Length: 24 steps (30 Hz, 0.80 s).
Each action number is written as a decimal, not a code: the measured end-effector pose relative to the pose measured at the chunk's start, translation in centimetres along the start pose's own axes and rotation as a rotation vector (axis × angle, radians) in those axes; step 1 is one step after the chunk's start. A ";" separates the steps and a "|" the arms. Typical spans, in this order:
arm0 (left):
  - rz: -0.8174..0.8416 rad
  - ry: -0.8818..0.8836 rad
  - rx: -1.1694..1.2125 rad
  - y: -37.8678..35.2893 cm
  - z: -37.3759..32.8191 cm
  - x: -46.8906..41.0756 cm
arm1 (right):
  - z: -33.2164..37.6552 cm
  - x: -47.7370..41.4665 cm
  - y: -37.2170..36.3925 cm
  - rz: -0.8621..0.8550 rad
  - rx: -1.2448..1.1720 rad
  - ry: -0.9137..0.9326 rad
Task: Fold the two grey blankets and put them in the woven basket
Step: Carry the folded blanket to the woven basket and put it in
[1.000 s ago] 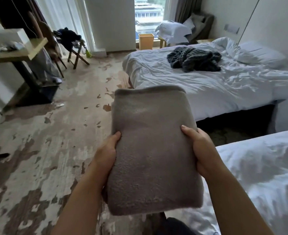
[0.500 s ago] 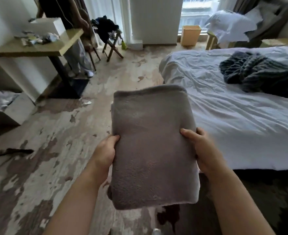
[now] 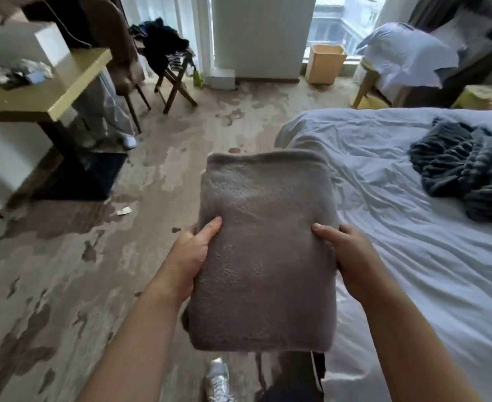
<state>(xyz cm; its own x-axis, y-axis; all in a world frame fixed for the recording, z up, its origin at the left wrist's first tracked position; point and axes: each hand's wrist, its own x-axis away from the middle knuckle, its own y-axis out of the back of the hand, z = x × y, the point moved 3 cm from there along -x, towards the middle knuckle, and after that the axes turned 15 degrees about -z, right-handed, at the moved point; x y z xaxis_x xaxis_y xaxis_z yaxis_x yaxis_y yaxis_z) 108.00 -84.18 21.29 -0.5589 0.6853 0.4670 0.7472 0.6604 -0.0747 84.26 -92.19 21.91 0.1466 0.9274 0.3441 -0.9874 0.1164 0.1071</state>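
Observation:
A folded grey-brown blanket (image 3: 265, 248) is held out flat in front of me, above the carpet. My left hand (image 3: 191, 256) grips its left edge with the thumb on top. Opposite it, my right hand (image 3: 347, 256) grips the right edge the same way. A second blanket, dark grey and knitted (image 3: 465, 172), lies crumpled on the white bed (image 3: 384, 181) at the right. A tan basket (image 3: 324, 63) stands on the floor by the window at the far side of the room.
A wooden desk (image 3: 50, 91) with clutter juts in from the left, and a chair and a folding stool with dark clothes (image 3: 166, 53) stand behind it. An armchair with a white pillow (image 3: 404, 53) stands beside the basket. Patterned carpet (image 3: 181, 146) runs between desk and bed.
The view has swung left and moved forward along the bed. The window, the stool and the basket are closer. Both hands keep the same hold on the folded blanket.

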 end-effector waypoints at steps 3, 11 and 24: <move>0.061 0.017 -0.018 -5.0 -4.6 -7.9 | 3.8 -6.4 -2.2 -0.104 -0.013 -0.003; 0.109 0.004 -0.157 -18.0 -12.6 -29.1 | 10.2 -28.1 -10.0 -0.212 -0.095 -0.077; -0.247 -0.058 -0.068 -26.7 -31.5 -62.9 | 26.7 -63.8 -35.0 0.101 -0.014 -0.015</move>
<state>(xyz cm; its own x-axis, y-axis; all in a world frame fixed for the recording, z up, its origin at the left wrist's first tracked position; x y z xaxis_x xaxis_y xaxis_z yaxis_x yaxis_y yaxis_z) 134.47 -154.58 21.64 -0.7453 0.5238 0.4126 0.6073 0.7887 0.0958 111.08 -164.91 21.11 0.0467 0.9292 0.3667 -0.9979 0.0271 0.0585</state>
